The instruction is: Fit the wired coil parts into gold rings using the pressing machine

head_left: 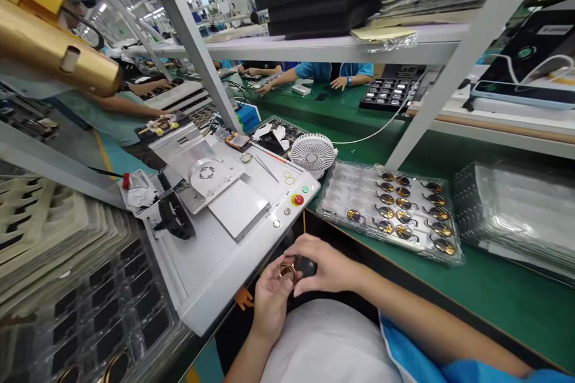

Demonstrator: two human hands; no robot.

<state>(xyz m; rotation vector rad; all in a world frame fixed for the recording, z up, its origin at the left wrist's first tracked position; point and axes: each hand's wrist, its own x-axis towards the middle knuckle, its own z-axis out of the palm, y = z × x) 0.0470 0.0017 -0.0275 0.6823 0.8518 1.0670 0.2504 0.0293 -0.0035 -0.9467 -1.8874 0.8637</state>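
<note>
Close to my body, in front of the workbench edge, my two hands are together. The fingers of my left hand (271, 296) are closed round a rose-gold ring-shaped part (287, 274). My right hand (330, 263) curls round a dark, smooth piece (306, 267) right beside the ring; its full shape is hidden by the fingers. Whether the ring and the dark piece touch cannot be made out. Ahead of the hands stands a white machine (215, 257) with a red emergency button (297, 199), a flat plate, tweezers (266, 169) and thin yellow rings (289, 178) on its top.
A clear tray (335, 215) of round black-and-gold parts lies at the right, with stacked clear trays (516, 215) beyond it. A white fan (313, 154) stands behind the machine. A gold cylinder (67, 42) overhangs the upper left. Black-celled trays (105, 305) fill the lower left. Co-workers sit opposite.
</note>
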